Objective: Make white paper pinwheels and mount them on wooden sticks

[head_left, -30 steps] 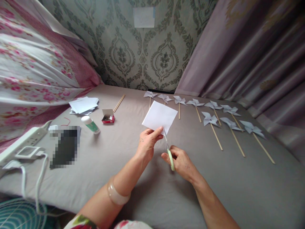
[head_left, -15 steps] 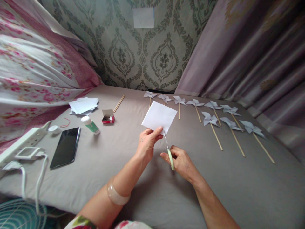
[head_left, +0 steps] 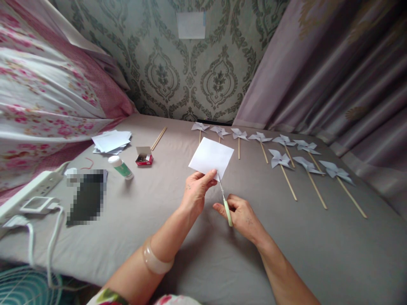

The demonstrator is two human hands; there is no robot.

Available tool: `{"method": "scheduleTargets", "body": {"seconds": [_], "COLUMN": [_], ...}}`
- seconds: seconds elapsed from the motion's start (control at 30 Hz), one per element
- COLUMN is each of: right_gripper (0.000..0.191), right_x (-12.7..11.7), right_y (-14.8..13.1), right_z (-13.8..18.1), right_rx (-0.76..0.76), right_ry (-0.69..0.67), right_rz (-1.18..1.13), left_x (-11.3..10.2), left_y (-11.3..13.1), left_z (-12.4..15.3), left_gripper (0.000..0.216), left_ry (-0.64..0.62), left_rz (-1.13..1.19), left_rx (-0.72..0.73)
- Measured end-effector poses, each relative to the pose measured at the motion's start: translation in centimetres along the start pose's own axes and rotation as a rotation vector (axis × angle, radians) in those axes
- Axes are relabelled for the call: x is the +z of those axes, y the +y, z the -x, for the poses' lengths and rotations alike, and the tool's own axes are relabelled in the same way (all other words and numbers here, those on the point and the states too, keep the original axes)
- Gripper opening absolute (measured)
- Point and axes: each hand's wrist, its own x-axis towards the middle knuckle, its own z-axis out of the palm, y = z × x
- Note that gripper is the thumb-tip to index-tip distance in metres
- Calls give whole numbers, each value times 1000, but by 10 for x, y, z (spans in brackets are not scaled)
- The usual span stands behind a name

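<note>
My left hand (head_left: 196, 191) pinches the near corner of a white square of paper (head_left: 211, 157) and holds it up above the grey bed sheet (head_left: 178, 250). My right hand (head_left: 239, 214) is closed on the pale green handles of small scissors (head_left: 226, 205). Their blades point up and meet the paper's lower corner, right beside my left thumb.
Several white paper pinwheels on wooden sticks (head_left: 281, 163) lie in rows at the right. At the left lie a stack of white paper squares (head_left: 112, 140), a glue stick (head_left: 121, 166), a small red box (head_left: 144, 156), loose sticks (head_left: 159, 137), a phone (head_left: 85, 196) and a power strip (head_left: 30, 190).
The paper has tilted slightly flatter and the hands have shifted a touch; otherwise nothing has moved.
</note>
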Motion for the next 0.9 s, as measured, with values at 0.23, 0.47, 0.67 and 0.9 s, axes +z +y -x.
{"method": "scheduleTargets", "body": {"seconds": [0.23, 0.47, 0.67, 0.9], "right_gripper": [51, 48, 48, 49], "right_x": [0, -2, -4, -4], "right_y": [0, -2, -4, -2], "right_z": [0, 0, 0, 0], "right_rx": [11, 4, -23, -44], "right_ry": [-9, 27, 48, 73], "right_rz": [-13, -16, -13, -6], "left_x": [0, 2, 2, 2], "left_y": [1, -1, -5, -8], "left_z": [0, 4, 7, 9], "left_gripper": [37, 35, 33, 30], "left_ry": [-12, -54, -99, -108], "left_rz": [-15, -27, -55, -62], "left_rx": [-6, -31, -40, -30]}}
